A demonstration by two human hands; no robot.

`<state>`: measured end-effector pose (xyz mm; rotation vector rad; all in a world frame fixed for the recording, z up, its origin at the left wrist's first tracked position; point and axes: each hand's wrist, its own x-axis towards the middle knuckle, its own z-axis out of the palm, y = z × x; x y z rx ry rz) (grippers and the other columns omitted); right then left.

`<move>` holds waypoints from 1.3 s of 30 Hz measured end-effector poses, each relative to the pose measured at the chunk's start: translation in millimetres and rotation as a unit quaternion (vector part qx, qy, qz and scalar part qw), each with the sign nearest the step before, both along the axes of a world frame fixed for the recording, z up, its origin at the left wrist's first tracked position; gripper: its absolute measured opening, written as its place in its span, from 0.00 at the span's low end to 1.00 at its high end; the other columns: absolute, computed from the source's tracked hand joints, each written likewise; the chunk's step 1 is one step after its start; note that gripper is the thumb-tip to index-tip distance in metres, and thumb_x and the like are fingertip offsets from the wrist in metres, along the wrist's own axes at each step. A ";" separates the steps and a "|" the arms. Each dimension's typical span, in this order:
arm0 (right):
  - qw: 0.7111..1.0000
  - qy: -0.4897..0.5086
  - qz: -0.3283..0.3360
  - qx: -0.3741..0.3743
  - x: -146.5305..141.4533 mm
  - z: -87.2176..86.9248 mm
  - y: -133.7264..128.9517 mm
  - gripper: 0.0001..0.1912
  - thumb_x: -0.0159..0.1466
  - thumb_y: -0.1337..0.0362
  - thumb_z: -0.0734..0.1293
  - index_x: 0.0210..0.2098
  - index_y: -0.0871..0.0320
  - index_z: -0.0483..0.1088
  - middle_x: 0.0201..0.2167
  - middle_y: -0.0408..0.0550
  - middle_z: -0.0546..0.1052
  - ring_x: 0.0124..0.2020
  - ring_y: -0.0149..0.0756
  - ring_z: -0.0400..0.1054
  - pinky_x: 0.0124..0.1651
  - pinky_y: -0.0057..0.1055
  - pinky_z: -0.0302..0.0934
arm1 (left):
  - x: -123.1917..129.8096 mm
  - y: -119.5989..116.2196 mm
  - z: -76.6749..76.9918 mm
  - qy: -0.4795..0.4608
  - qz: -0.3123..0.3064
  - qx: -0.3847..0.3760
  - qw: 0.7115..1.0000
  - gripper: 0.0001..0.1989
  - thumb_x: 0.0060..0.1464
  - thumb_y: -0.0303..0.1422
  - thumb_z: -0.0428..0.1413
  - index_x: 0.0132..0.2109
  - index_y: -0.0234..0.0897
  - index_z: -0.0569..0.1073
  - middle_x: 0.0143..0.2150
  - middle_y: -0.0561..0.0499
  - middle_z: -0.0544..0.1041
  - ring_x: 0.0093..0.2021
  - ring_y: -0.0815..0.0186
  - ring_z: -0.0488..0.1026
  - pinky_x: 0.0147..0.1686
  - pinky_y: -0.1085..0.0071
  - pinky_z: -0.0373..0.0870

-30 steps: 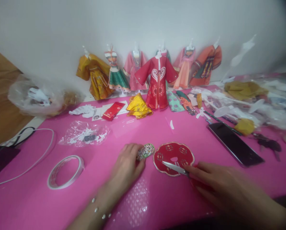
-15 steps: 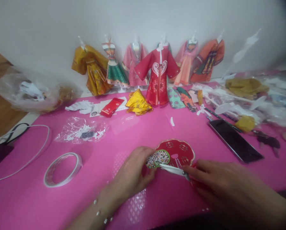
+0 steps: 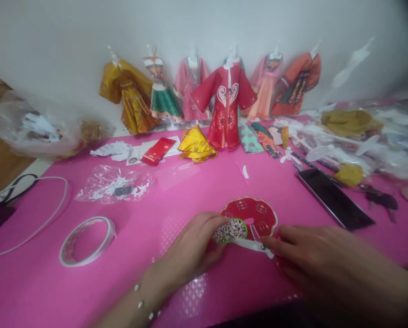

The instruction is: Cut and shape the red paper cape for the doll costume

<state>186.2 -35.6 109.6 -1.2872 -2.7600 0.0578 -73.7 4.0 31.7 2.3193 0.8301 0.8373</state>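
My left hand (image 3: 204, 239) is closed, pinching the left side of a small oval piece (image 3: 231, 230) with a green edge and a black, white and coloured speckled face. In my right hand (image 3: 306, 255) is a pair of scissors (image 3: 250, 244), its red handles mostly covered by my fingers. The blades point left, and their tips meet the lower edge of the oval piece. Behind both lies a red scalloped fabric piece (image 3: 261, 210) with a pale beaded border and flower patterns, flat on the pink table (image 3: 135, 237). The oval piece overlaps it in view.
A roll of tape (image 3: 65, 253) and a clear bag of small white parts (image 3: 115, 187) lie to the left. A phone (image 3: 333, 198) and keys (image 3: 381, 200) are on the right. Miniature dressed forms, including a red robe (image 3: 214, 130), stand along the wall.
My left hand has shifted slightly right with the oval piece, which now sits further along the scissor blades. The blades look closer together. My right hand has barely moved.
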 end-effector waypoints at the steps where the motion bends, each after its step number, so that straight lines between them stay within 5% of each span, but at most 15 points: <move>1: 1.000 -0.006 0.006 0.000 -0.1 0.5 0.5 0.17 0.58 0.73 0.57 0.39 0.53 0.73 0.24 0.43 0.76 0.19 0.35 0.71 0.20 0.34 0.54 | -0.1 -0.1 -0.1 0.001 -0.001 -0.002 1.000 0.26 0.57 0.25 0.56 0.61 0.41 0.61 0.53 0.44 0.73 0.52 0.60 0.72 0.49 0.59 0.73; 39: 0.998 -0.053 0.041 -0.003 -0.1 2.6 0.5 0.15 0.61 0.77 0.58 0.43 0.57 0.69 0.31 0.45 0.78 0.25 0.36 0.73 0.24 0.35 0.58 | -0.8 2.1 -0.9 0.003 -0.008 0.000 1.000 0.23 0.58 0.26 0.55 0.59 0.41 0.62 0.52 0.43 0.73 0.50 0.58 0.73 0.46 0.59 0.74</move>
